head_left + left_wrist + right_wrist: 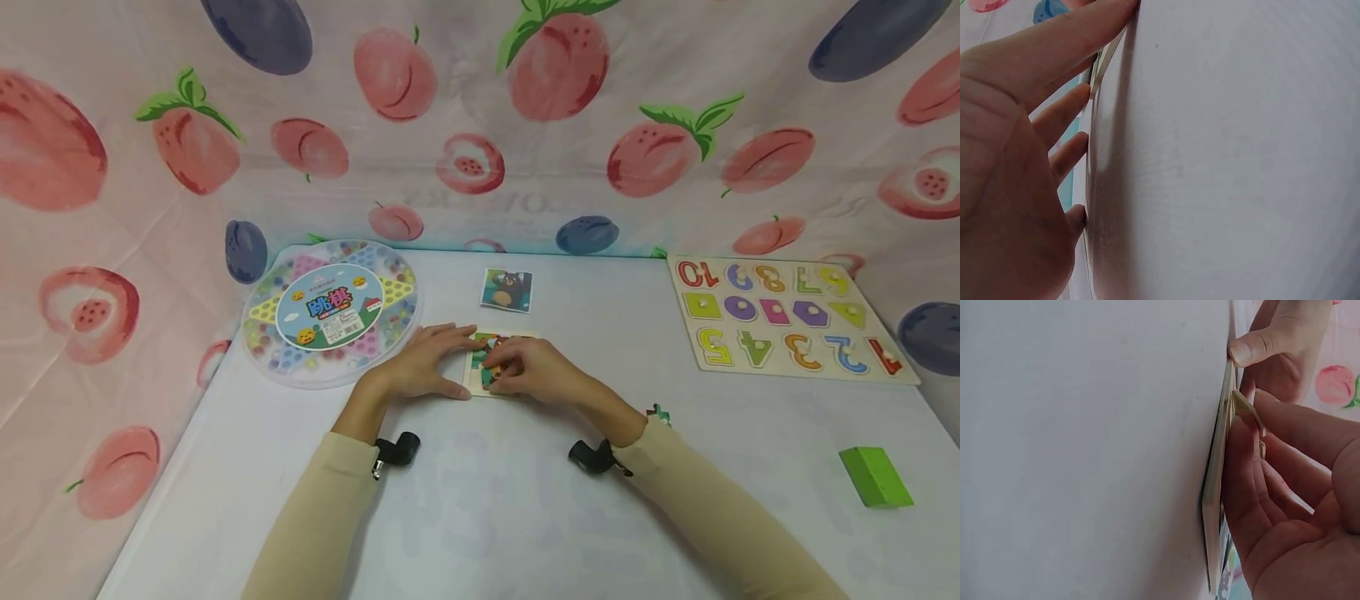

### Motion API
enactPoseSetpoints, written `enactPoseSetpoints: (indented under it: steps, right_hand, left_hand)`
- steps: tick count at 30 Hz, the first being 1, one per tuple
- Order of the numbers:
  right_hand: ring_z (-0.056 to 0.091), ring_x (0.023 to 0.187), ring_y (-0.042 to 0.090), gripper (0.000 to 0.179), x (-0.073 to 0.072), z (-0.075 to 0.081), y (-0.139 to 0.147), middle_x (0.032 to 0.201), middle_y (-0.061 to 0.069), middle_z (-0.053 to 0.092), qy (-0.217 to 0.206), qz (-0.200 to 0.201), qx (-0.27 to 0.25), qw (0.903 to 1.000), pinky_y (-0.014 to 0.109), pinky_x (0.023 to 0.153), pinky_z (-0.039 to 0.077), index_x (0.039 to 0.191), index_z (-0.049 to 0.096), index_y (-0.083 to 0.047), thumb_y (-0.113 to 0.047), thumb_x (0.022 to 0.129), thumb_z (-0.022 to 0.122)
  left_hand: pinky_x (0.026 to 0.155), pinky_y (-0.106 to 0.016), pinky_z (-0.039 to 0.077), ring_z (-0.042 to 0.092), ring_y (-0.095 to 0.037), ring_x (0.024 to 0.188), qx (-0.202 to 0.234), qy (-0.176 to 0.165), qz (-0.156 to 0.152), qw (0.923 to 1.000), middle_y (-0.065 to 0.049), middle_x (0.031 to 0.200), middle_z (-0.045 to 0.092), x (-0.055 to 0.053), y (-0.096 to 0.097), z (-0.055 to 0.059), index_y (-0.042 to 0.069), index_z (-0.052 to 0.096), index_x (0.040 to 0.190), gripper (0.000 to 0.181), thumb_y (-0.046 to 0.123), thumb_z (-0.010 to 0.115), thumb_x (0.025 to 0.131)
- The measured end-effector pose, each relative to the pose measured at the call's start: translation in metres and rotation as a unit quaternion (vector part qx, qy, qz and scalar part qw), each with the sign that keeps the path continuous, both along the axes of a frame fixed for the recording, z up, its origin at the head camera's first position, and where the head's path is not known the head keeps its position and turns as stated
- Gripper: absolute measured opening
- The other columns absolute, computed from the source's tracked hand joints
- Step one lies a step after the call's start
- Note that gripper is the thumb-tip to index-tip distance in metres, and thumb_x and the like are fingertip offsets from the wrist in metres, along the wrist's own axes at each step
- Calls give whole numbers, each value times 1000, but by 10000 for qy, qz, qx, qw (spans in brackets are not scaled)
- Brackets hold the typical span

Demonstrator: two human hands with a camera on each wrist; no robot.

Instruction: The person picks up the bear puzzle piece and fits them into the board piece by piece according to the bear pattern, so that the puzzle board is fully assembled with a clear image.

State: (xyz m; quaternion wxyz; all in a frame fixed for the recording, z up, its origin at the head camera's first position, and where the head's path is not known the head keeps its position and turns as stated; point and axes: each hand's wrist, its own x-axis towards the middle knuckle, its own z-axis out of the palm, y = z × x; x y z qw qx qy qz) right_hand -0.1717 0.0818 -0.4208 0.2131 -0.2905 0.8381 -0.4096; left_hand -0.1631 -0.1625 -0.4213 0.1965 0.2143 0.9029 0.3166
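Observation:
A small wooden jigsaw puzzle (477, 390) with a colourful picture lies flat on the table, partly hidden under both hands. My left hand (416, 364) rests at its left side, fingers nearly straight, with thumb and index fingertip at the board's edge. With thumb and fingers my right hand (546, 372) pinches a puzzle piece (1249, 411) over the board. In the right wrist view the piece stands tilted up from the board's surface, and the board's thick edge (1211, 519) shows beside the fingers.
Behind the puzzle lies a bear picture card (507, 290). A round Chinese checkers set (258, 354) stands at the left, close to my left hand. Toward the right are a wooden number board (757, 315) and a green block (876, 477). A fruit-print cloth (315, 208) hangs behind the table.

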Motion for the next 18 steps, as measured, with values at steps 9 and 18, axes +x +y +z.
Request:
enactPoseSetpoints:
  steps: [9,18]
  right_hand:
    - [71,86,6,28,-4,0,-9,119,9,73,324,-64,224,9992,23,81,58,113,76,-6,-15,87,81]
    - [61,81,9,30,-4,1,-17,112,8,74,336,-221,515,9979,18,72,52,109,78,-7,-19,83,85]
  left_hand:
    - [130,-60,12,13,-31,161,38,-51,52,10000,4,169,32,0,1,0,25,54,148,73,33,85,82]
    - [130,-59,13,14,-31,161,0,-13,30,10000,3,169,33,0,1,0,25,55,147,72,33,85,82]
